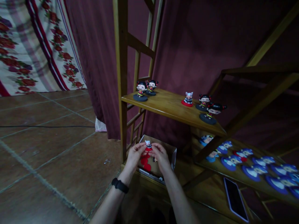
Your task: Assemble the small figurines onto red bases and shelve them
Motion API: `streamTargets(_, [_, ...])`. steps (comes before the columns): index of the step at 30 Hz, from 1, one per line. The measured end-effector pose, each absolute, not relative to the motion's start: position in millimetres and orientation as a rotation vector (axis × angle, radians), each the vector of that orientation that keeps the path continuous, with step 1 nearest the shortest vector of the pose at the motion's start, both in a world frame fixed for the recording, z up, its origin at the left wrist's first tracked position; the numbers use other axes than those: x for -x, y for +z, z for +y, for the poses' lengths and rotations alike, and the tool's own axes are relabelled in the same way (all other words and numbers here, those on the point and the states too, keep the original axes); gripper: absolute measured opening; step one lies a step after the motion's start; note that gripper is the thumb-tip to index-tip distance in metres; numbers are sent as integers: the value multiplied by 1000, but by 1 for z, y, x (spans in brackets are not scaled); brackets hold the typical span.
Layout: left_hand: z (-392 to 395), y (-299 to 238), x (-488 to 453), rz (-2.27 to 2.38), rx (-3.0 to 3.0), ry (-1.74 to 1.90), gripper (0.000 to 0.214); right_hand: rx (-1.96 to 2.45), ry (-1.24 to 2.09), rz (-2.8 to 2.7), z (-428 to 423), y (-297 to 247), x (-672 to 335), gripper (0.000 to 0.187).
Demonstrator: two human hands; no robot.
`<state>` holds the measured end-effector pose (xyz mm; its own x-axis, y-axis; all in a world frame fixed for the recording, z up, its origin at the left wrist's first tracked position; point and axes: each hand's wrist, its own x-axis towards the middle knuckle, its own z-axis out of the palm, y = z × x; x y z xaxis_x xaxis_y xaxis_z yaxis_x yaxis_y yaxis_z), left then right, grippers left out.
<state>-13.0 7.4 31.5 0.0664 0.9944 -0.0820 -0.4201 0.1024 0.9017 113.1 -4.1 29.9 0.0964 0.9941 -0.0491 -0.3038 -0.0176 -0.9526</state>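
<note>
Between the fingertips of my left hand (136, 153) and my right hand (160, 153) is a small white-haired figurine (148, 144) on a red round base. Both hands are closed on it, one from each side. Below them an open cardboard box (171, 149) stands on the low shelf, with several red discs (146, 167) inside and another small item partly hidden by my right hand. On the shelf above sits a similar white-haired figurine (187, 99) on a red base.
The wooden shelf (165, 101) also bears black-haired figurines (140, 91) at the left and more (209, 112) at the right. Several blue-based figurines (254, 171) fill a lower right shelf. A phone (235, 199) lies beneath. The shelf's post (121, 77) rises left of my hands.
</note>
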Motion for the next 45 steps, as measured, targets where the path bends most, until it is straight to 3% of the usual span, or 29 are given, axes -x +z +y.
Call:
streamTargets(39, [7, 23, 9, 809, -752, 1297, 30, 933, 1430, -732, -2, 20, -120, 27])
streamTargets(45, [6, 28, 11, 767, -834, 1336, 43, 919, 1444, -719, -3, 27, -122, 24])
